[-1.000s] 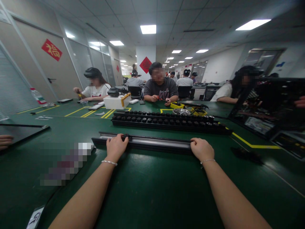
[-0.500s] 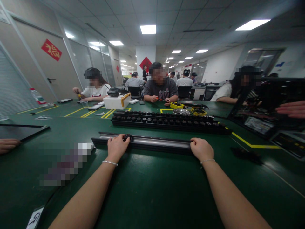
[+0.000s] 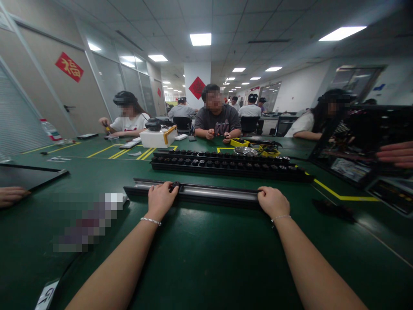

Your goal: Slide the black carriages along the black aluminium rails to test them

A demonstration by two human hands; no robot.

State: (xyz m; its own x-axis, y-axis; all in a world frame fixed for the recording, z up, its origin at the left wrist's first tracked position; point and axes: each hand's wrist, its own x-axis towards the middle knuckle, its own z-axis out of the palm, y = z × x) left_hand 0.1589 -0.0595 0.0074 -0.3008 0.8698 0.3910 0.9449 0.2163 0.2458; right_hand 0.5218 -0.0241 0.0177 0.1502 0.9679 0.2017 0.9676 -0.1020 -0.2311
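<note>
A long black rail (image 3: 219,194) with a shiny metallic channel lies across the green table in front of me. My left hand (image 3: 161,198) is closed on a small black part (image 3: 174,185) that sits on the rail left of its middle. At the rail's right end my right hand (image 3: 272,200) grips the rail, fingers curled over it. Behind the rail lie long black strips (image 3: 226,165) holding rows of small round black parts.
A white box (image 3: 158,138) with a headset on it, yellow trays (image 3: 239,142) and a metal dish (image 3: 245,151) stand farther back. Another person's hand (image 3: 13,196) rests at the left. An open black case (image 3: 351,168) stands at the right. Several people sit around.
My left hand has moved slightly to the right along the rail together with the small black part. My right hand and the rail stay where they were.
</note>
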